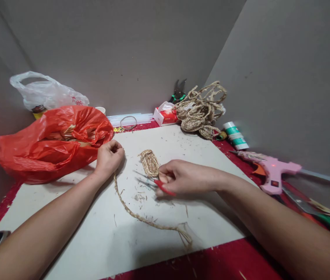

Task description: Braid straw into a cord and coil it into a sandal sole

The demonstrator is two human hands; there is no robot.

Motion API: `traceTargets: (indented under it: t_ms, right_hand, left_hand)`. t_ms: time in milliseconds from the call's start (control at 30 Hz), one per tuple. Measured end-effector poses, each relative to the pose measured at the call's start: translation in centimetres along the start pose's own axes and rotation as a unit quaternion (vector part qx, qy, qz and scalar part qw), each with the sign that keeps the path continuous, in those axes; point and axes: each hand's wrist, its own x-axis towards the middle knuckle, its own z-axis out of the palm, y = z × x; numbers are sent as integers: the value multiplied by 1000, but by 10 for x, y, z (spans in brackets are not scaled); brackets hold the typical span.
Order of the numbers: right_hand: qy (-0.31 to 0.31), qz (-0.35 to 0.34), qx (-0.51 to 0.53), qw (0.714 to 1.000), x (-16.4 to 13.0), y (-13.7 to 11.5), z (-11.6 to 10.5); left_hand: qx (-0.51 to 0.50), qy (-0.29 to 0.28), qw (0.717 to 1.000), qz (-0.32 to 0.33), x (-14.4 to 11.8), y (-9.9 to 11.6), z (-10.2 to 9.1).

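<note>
My left hand (109, 155) is closed on the upper end of a braided straw cord (135, 213), which runs down across the white board (95, 237) to a frayed end near the front edge. My right hand (179, 177) grips small red-handled scissors (153, 183), blades pointing left, just below a small oval coil of braided straw (149, 162) lying flat on the board. The coil sits between my two hands.
A red plastic bag (51, 146) of straw lies left, a white bag (46, 93) behind it. A pile of braided cord (201, 111), tissue pack (165, 114), pruners (178, 92) and tape roll (235, 136) stand at the back. A pink glue gun (272, 173) and green-handled shears (325, 219) lie right.
</note>
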Motion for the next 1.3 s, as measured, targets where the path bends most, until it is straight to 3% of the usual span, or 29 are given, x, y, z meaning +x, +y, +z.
traceTargets:
  t_ms: [133, 300, 367, 433, 500, 600, 700, 867, 1133, 1300]
  right_hand:
    - [20, -2, -60, 998, -2, -5, 13]
    - [-50, -5, -28, 998, -4, -9, 12]
    - [21, -21, -4, 1000, -2, -8, 9]
    - [170, -55, -17, 984, 5, -3, 5]
    - [304, -105, -71, 944, 16, 6, 1]
    - [377, -199, -169, 889, 37, 19, -4]
    - [347, -250, -271, 862, 54, 25, -7]
    - [301, -263, -367, 840, 67, 22, -9]
    - [301, -260, -380, 835, 68, 26, -6]
    - [296, -256, -371, 842, 66, 22, -6]
  left_hand:
    - [50, 10, 998, -24, 4, -8, -2]
    - [124, -15, 992, -19, -1, -8, 1]
    - [140, -19, 990, -11, -2, -7, 1]
    - [146, -5, 989, 5, -3, -7, 1]
    - [136, 23, 990, 29, -4, -7, 2]
    - [103, 44, 992, 63, -5, -7, 3]
    - [80, 34, 994, 64, -6, -8, 5]
    - [22, 24, 999, 31, -11, -2, 6]
    - [-53, -91, 994, -19, -24, 18, 13]
    - [-66, -128, 990, -5, -25, 21, 13]
